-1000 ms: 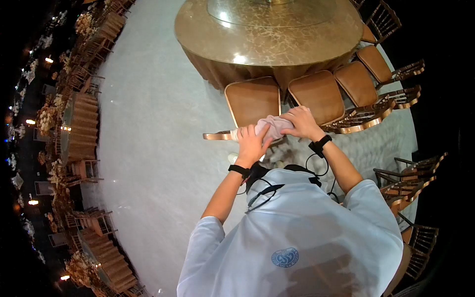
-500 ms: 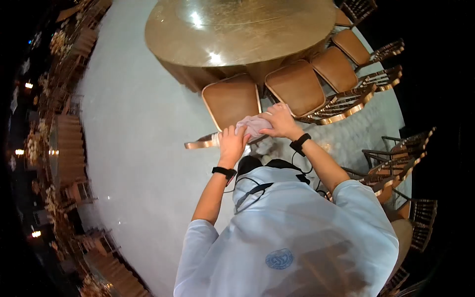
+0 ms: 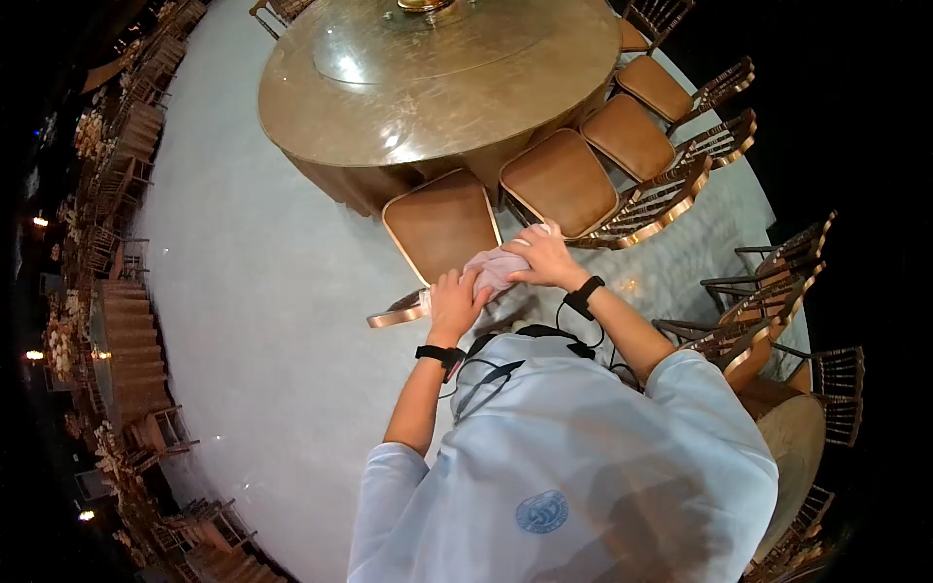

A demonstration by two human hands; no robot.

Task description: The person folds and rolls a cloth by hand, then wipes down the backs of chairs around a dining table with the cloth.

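Note:
Both hands hold a pale pink cloth (image 3: 494, 272) against the top of a chair's back rail (image 3: 397, 316). My left hand (image 3: 454, 305) is closed on the cloth's left part, its fingers bent over the rail. On the right part, my right hand (image 3: 543, 257) has its fingers wrapped over the cloth, the thumb pointing toward the left hand. Just beyond the hands is this chair's brown padded seat (image 3: 443, 225), tucked toward the round table. The rail's copper-coloured left end sticks out past my left hand; the rest is hidden by cloth and hands.
A round table (image 3: 437, 117) with a glossy gold top stands ahead. More brown-seated chairs (image 3: 561, 183) line its right side. Other chairs (image 3: 777, 282) and a pale round surface (image 3: 792, 457) are at the right. Draped tables (image 3: 131, 340) with flowers line the far left.
The view has shifted, so the round table, chairs and hands appear farther left. Both hands stay closed on the cloth at the rail, with little visible change in their grip.

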